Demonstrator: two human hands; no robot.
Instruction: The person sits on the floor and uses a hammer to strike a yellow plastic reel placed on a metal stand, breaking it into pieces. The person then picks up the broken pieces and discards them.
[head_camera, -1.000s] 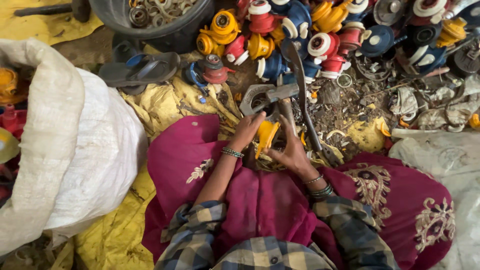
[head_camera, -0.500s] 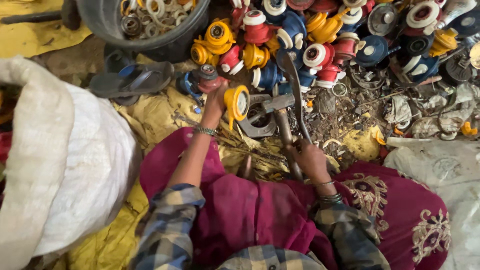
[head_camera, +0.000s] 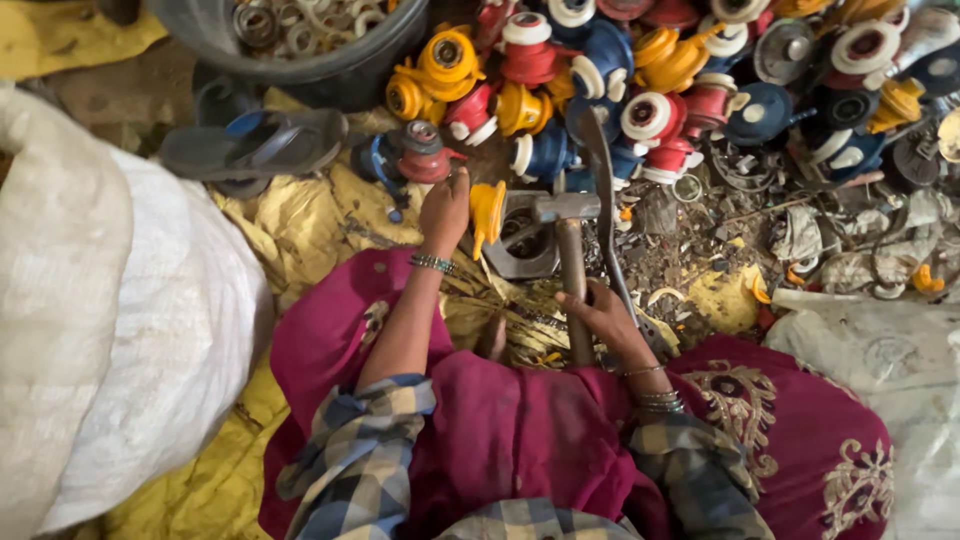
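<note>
Left hand (head_camera: 446, 206) pinches small yellow plastic fitting (head_camera: 487, 213), fingers closed on its left edge, holding it upright just left of grey metal block with round hole (head_camera: 522, 252). Right hand (head_camera: 603, 312) wraps wooden-handled steel hammer (head_camera: 570, 262) low on handle; hammer head rests over block. Pile of red, blue, yellow plastic fittings (head_camera: 640, 80) lies beyond block. Grey rubber sandal (head_camera: 255, 145) sits well left of block.

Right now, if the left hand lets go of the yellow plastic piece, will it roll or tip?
Probably tips: the yellow plastic piece stands on edge, steadied by the left hand. It looks light and stiff. Its rounded body might roll slightly.
</note>
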